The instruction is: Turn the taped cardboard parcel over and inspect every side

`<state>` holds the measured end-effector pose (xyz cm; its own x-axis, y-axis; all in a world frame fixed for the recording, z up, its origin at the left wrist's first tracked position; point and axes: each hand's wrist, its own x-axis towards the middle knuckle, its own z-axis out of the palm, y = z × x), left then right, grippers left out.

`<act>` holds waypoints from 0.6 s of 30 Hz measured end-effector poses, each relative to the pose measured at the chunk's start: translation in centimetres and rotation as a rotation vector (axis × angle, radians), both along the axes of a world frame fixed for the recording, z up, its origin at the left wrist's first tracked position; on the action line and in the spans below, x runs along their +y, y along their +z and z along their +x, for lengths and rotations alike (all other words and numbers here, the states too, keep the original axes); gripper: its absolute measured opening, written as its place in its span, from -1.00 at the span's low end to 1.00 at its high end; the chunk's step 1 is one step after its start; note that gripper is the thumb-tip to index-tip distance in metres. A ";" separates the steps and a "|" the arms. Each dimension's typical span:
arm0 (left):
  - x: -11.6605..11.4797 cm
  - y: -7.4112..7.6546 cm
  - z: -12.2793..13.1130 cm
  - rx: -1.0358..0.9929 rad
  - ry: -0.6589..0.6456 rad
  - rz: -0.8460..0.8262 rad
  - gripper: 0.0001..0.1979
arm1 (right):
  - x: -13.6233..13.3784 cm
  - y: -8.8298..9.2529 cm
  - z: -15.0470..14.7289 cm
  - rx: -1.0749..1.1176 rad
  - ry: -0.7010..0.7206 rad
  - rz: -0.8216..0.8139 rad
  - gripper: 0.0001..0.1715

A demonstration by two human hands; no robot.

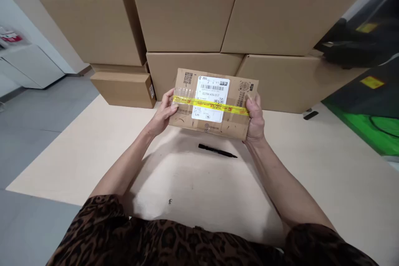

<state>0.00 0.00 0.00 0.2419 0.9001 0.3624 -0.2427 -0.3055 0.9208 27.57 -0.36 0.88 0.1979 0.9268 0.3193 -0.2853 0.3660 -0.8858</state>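
Leopard-print sleeves (93, 224) are the closest thing to the camera, and from where I'm standing, the person wearing them has a flat cardboard parcel (237, 126) held up over a pale table (77, 166). It looks clear of the surface, a little way above a black pen (217, 150) lying on the table, and tilted slightly.

Both hands are firmly closed on it, nothing loose. The left hand (162, 112) is wrapped around one short end, and the right hand (255, 118) is gripping the other, with its thumb across the front face.

Step-wise, I'd call this the hold-and-look bit, with the label side facing up toward the person. Both hands are busy, so picking up that pen would call for freeing one first.

The white shipping label (212, 99) has a barcode (212, 87) and reads "027W-KN-017", with "NA" and "S39" in smaller print. Yellow tape (230, 109) runs across the parcel and over the label, printed with red characters too small to make out. There's also a QR code (188, 78) in the top corner, but no brand I can read.

Behind it all, big cardboard cartons (183, 8) are stacked up, with a smaller brown box (123, 89) off to the left.
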 end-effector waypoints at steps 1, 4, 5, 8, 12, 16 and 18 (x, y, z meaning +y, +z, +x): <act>0.1 -0.1 0.0 -0.001 0.006 -0.001 -0.20 | 0.0 0.0 0.0 -0.006 0.005 0.004 -0.30; 0.2 -0.4 0.0 -0.009 0.016 -0.008 -0.18 | -0.2 0.2 -0.1 -0.042 0.019 0.019 -0.30; 0.2 -0.4 0.0 -0.012 0.019 -0.015 -0.17 | -0.3 0.3 -0.1 -0.058 0.023 0.027 -0.31; 0.1 -0.2 0.1 -0.022 0.016 -0.047 -0.17 | -0.5 0.4 0.0 -0.098 0.029 0.057 -0.34; -0.2 0.2 0.2 -0.053 -0.006 -0.084 -0.17 | -0.6 0.3 0.1 -0.096 0.056 0.105 -0.33; -0.2 -0.1 0.1 -0.072 -0.025 -0.149 -0.08 | -0.7 0.4 0.2 -0.101 0.077 0.093 -0.26; -0.2 -0.5 -0.1 -0.086 -0.021 -0.163 -0.10 | -0.9 0.5 0.1 -0.112 0.096 0.085 -0.21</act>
<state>-0.05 -0.15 -0.55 0.2357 0.9437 0.2319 -0.3272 -0.1476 0.9334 27.72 -1.24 1.41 0.0688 0.9083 0.4126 -0.2240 0.4171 -0.8808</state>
